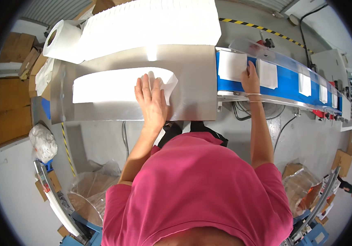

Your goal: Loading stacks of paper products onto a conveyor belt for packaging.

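Observation:
My left hand [152,104] lies with fingers stretched out on the right part of a long row of white sheets [106,87], which rests on a steel table [194,88]. To the right, my right hand [251,83] closes its thumb and fingers at the right edge of a square white sheet [230,65] on a blue conveyor belt [286,78]. Whether that sheet is single or a thin stack, I cannot tell. Just right of the hand, another white sheet [267,74] lies on the belt.
A large block of white sheets [151,24] fills the table's far side, beside a white roll [63,41]. Several smaller white pieces sit further along the belt, behind a clear plastic guard [282,51]. Plastic-covered boxes [94,186] stand on the floor at left.

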